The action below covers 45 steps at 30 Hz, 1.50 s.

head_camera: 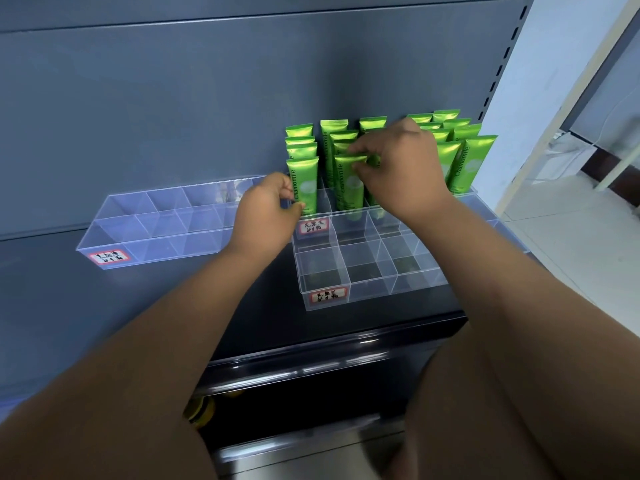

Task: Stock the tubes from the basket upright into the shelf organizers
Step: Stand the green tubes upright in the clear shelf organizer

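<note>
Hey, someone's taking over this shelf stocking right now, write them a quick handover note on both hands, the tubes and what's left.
Left grip pinches the front-left tube near its base; right grip pinches the top of the middle tube, upright in its cell.
Done: rear right organizer holds many upright green tubes; its front row looks empty.
Left: front organizer and left organizer hold no tubes.
Basket not in view.

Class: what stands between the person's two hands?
Head view: two upright green plastic tubes in the clear divided organizer: the left-column tube, held by the left hand, and the middle-column tube, pinched at its top by the right hand.
</note>
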{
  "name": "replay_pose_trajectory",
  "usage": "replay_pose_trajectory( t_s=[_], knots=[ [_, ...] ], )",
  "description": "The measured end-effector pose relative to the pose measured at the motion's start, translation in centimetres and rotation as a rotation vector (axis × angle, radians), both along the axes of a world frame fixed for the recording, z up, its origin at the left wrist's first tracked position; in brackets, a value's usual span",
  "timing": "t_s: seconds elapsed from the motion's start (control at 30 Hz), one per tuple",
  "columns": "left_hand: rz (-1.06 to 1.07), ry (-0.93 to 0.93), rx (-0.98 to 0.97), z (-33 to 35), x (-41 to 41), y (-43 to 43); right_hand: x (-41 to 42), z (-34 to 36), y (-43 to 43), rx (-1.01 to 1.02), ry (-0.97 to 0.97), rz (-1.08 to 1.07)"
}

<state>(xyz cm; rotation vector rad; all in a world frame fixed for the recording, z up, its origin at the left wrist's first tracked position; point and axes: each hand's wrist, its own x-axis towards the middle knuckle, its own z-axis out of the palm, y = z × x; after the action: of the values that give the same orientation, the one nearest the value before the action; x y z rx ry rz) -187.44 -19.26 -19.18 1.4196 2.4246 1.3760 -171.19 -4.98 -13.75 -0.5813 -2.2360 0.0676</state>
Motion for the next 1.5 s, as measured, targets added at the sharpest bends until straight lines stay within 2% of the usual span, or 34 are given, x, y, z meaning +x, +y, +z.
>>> replay_pose_trajectory(
  t_s=[1.07, 1.33, 1.5],
  knots=[
    [-0.019, -0.038, -0.002, 0.0, -0.3, -0.3, -0.2, -0.2, 0.3, -0.024, 0.027, -0.041],
    [-0.013, -0.045, -0.037, 0.3, 0.0, -0.3, -0.2, -0.4, 0.3, 0.004, 0.012, -0.041],
    [0.006, -0.057, -0.036, 0.9, 0.7, -0.8, 0.0, -0.2, -0.3, 0.098, 0.043, -0.077]
  ],
)
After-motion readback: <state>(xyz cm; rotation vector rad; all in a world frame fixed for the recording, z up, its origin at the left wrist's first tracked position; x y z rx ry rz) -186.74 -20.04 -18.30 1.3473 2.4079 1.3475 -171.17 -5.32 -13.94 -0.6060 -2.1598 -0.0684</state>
